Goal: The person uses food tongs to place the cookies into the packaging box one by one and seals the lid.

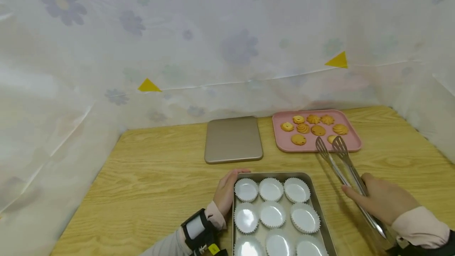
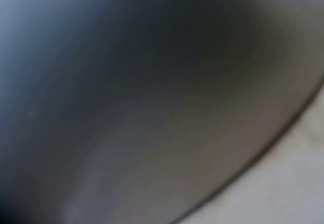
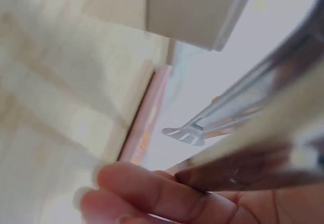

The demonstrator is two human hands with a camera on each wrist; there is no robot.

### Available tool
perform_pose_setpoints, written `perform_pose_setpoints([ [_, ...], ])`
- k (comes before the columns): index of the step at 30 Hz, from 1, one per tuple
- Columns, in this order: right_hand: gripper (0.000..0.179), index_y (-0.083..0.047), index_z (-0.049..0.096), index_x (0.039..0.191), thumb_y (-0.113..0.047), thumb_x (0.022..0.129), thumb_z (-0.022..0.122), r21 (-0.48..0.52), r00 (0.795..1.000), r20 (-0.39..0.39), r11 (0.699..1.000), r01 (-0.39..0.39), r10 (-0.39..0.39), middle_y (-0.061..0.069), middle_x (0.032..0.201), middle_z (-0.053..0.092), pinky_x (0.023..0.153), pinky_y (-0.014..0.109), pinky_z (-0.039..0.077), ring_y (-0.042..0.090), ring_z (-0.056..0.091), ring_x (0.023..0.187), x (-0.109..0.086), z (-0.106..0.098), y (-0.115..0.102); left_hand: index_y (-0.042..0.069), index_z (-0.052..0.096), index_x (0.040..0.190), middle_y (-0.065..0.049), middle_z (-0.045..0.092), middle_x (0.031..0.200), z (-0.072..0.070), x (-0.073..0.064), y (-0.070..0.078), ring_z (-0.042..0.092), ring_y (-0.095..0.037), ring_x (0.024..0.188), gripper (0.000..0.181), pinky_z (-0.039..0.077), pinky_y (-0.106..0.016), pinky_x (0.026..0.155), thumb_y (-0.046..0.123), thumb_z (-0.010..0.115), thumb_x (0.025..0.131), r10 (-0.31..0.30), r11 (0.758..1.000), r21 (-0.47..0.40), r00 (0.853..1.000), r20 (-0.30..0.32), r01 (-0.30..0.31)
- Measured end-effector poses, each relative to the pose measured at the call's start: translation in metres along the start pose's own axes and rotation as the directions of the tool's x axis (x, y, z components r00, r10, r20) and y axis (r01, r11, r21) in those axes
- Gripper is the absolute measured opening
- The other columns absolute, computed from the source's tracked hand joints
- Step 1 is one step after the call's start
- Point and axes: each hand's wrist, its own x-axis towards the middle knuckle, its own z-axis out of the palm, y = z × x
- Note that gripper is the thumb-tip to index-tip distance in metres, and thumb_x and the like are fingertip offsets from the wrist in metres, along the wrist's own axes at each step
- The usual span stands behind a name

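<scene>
In the head view my left hand (image 1: pixel 224 193) holds the far left corner of a metal baking tray (image 1: pixel 328 234), its fingers bent round the rim. Several white fluted baking cups (image 1: pixel 272 214) stand in rows in it, with no cookies in those in view. My right hand (image 1: pixel 385 198) grips metal tongs (image 1: pixel 355 181), their two slotted heads spread apart. Those heads overlap the near edge of a pink tray (image 1: pixel 284 146) of cookies (image 1: pixel 318 130). The right wrist view shows the fingers (image 3: pixel 147 191) under the shiny tong arm (image 3: pixel 243 171).
A flat grey-brown metal pan (image 1: pixel 233 139) lies on the wooden table (image 1: pixel 160 192), left of the pink tray. A flowered plastic sheet (image 1: pixel 213 42) hangs behind the table and along its sides. The left wrist view is dark and blurred.
</scene>
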Motion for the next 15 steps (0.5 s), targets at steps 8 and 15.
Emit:
perform_pose_setpoints([
  [8, 0.052, 0.011, 0.048, 0.102, -0.041, 0.102, 0.045, 0.068, 0.991, -0.116, 0.995, 0.068, -0.060, 0.001, 0.062, 0.043, 0.045, 0.029, 0.035, 0.015, 0.041, 0.049, -0.005, -0.019, -0.005, -0.002, 0.066, 0.118, -0.014, 0.064, 0.125, 0.000, 0.000, 0.000, 0.050, -0.028, 0.127, 0.041, 0.032, -0.036, 0.109, 0.020, 0.034, 0.106, 0.009, 1.000, 0.002, 1.000, -0.004, -0.009],
  [15, 0.037, 0.003, 0.043, 0.113, -0.033, 0.103, 0.047, 0.134, 0.982, -0.102, 0.976, 0.175, -0.162, -0.001, 0.061, 0.046, 0.042, 0.025, 0.032, 0.009, 0.041, 0.047, 0.014, -0.032, 0.001, -0.001, 0.066, 0.117, -0.014, 0.064, 0.124, 0.000, 0.000, 0.000, 0.050, -0.029, 0.126, 0.041, 0.033, -0.036, 0.109, 0.020, 0.034, 0.106, 0.024, 1.000, 0.012, 1.000, -0.002, -0.024],
])
